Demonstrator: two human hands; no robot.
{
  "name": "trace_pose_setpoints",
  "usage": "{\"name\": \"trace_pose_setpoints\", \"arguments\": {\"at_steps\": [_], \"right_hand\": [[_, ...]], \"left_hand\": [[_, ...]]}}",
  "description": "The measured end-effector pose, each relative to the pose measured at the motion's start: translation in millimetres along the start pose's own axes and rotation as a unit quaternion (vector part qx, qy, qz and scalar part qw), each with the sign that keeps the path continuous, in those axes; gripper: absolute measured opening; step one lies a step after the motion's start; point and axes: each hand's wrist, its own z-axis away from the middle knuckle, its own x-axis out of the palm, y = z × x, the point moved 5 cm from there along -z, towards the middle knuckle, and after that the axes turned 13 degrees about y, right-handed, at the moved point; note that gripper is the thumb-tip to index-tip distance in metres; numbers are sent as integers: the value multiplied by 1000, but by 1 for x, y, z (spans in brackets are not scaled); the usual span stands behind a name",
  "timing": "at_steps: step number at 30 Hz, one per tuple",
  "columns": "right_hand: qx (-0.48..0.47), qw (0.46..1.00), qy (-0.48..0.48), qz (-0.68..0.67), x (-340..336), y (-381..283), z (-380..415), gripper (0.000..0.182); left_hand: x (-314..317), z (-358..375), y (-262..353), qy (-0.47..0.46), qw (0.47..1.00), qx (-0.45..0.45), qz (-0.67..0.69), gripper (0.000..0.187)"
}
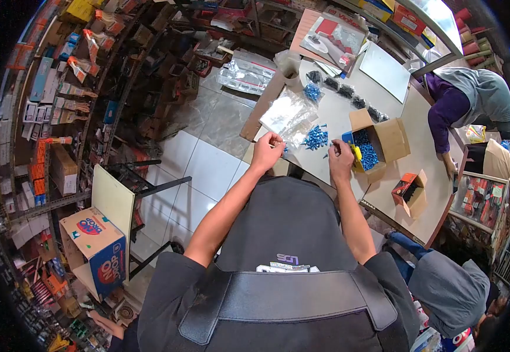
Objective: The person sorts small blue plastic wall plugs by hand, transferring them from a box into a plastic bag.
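My left hand is closed at the near edge of the table, fingertips pinched together; a bit of blue shows beside them, too small to name. My right hand is also closed, its fingers drawn together, and what they hold is hidden. Between and just beyond my hands lies a loose pile of small blue plastic plugs. Right beside my right hand, an open cardboard box lies tipped with many more blue plugs in it. A yellow object is at its near side. Clear plastic bags lie beyond my left hand.
Small bags of black pieces line the table. A smaller orange box stands open at right. One person leans at the table's far right; another is lower right. A chair with a carton stands left, near crowded shelves.
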Motion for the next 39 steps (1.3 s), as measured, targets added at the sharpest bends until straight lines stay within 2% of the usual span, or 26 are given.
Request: {"name": "trace_pose_setpoints", "arguments": {"at_steps": [2,4,5,8,10,15,18,20,24,26,30,37,39], "right_hand": [[7,1000,0,11,-1,2,1,22],[73,996,-52,17,-2,5,7,25],[73,996,-52,16,-5,5,9,25],[56,994,-94,1,-7,2,16,26],[-6,989,-142,-31,-3,-3,23,27],[-33,989,-145,9,8,3,23,27],[7,989,-146,-10,13,-3,19,26],[88,977,-168,-102,17,-18,18,23],[102,955,-203,-193,21,-73,14,14],[-12,955,-241,-171,23,-98,12,20],[-30,950,-276,-146,29,-112,14,24],[-59,956,-225,-177,27,-125,12,26],[-82,981,-124,-126,23,-102,2,28]], "left_hand": [[0,0,0,1,1000,1,-1,15],[0,0,1,2,1000,1,-1,15],[-1,0,1,2,1000,3,-4,15],[-2,0,3,3,1000,1,-7,15],[-2,1,4,2,1000,-2,-8,15],[-1,0,2,1,1000,5,-5,15],[-1,1,1,0,1000,8,-9,15],[-1,1,0,2,1000,8,-11,15],[0,3,1,2,1000,3,-14,15],[0,2,1,2,1000,10,-20,15],[2,2,-4,-1,1000,8,-8,15],[-1,6,-1,1,1000,3,-21,14],[-2,7,0,2,1000,7,-12,14]]}}
